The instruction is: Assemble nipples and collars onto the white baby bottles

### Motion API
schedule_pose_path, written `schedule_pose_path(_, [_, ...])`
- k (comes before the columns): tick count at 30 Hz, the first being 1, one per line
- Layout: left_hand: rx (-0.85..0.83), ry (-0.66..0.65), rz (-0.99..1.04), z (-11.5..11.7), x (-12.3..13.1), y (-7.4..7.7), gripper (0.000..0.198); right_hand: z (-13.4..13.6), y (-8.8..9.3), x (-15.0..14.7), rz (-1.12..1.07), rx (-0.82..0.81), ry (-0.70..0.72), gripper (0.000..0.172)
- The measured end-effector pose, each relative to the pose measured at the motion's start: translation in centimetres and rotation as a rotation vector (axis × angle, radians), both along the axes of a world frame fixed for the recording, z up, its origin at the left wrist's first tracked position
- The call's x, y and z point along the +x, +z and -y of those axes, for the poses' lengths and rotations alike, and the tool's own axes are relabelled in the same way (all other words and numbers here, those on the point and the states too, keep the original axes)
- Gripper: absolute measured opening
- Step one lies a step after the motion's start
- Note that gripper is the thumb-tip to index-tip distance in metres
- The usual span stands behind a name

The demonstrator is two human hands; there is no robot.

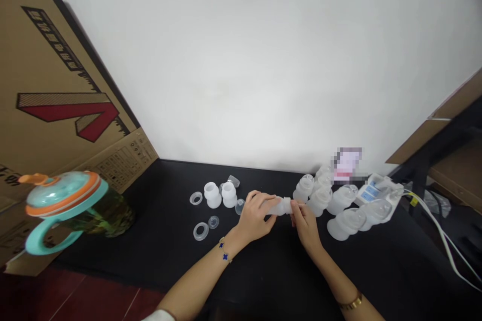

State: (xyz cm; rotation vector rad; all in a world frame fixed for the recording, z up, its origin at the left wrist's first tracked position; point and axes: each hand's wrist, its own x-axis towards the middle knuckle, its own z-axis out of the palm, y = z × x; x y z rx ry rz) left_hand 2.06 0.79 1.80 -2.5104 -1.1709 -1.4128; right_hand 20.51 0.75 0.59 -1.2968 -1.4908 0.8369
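Between my hands a small white baby bottle [281, 205] lies on its side, held just above the black table. My left hand [256, 214] wraps round its left end and hides that part. The fingers of my right hand [303, 221] pinch its right end. Left of my hands stand two open white bottle bodies [213, 195]. Around them lie two ring collars [201, 231], a clear nipple [213, 222] and a clear cap [234, 181]. Another clear domed piece [240, 206] sits close beside my left hand. To the right, several capped bottles [346, 222] stand or lean in a group.
On the left a large pitcher [75, 210] with a turquoise lid stands before a cardboard box [56, 85]. A white power strip [380, 193] with cables [439, 225] lies behind the bottles at right. A pink blurred-out screen [347, 163] leans on the white wall [256, 60].
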Motion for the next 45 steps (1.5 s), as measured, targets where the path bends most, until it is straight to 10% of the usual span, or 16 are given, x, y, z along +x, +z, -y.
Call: schedule_pose_path(45, [-0.09, 0.012, 0.066, 1.0, 1.3, 0.2, 0.038, 0.6, 0.8, -0.5, -0.233, -0.028, -0.015, 0.039])
